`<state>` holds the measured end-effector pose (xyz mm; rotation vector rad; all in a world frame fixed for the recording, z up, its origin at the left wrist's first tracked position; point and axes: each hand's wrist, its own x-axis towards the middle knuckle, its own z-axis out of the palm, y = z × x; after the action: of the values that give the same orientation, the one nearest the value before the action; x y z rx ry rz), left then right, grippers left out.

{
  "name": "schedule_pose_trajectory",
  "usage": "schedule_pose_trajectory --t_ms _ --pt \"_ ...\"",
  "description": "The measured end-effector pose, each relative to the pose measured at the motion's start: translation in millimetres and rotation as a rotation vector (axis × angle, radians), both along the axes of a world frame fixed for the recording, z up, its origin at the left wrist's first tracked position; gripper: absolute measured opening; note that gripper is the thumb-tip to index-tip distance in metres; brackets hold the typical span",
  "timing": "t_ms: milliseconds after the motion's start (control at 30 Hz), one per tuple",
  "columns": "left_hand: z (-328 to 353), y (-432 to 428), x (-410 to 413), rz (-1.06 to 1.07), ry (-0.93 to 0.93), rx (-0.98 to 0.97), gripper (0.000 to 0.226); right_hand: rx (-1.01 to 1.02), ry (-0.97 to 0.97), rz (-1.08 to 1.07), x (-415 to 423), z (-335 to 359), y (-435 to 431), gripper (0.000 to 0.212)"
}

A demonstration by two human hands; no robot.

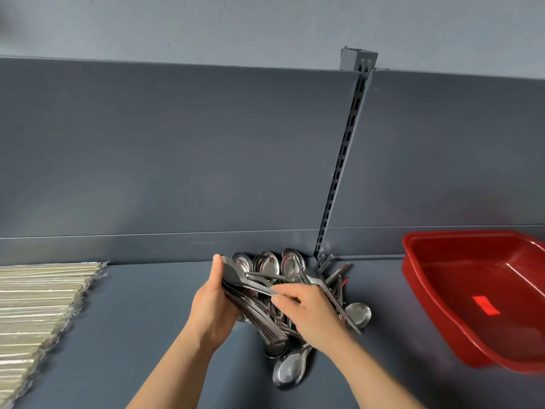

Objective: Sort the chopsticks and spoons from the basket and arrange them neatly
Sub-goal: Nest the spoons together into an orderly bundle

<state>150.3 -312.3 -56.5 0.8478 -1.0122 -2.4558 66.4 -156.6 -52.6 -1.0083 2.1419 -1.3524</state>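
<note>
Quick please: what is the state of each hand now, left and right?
Left hand: closed, grip around a stack of spoons.
Right hand: closed, pinching the handle of a single spoon lying on top of that stack.

A single wide-angle view from the person's head looks forward and down, close over the desk point(141, 335). It faces the back panel point(177, 157). The forearms point(177, 364) enter from the bottom edge, and the spoons point(267, 262) sit near, mid-frame.
</note>
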Motion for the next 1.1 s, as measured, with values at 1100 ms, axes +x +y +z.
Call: schedule_pose_trajectory --t_ms 1100 --pt "9 11 -20 -0.023 -0.068 -0.634 0.015 0.084 -0.27 0.166 -6 -6 13 0.027"
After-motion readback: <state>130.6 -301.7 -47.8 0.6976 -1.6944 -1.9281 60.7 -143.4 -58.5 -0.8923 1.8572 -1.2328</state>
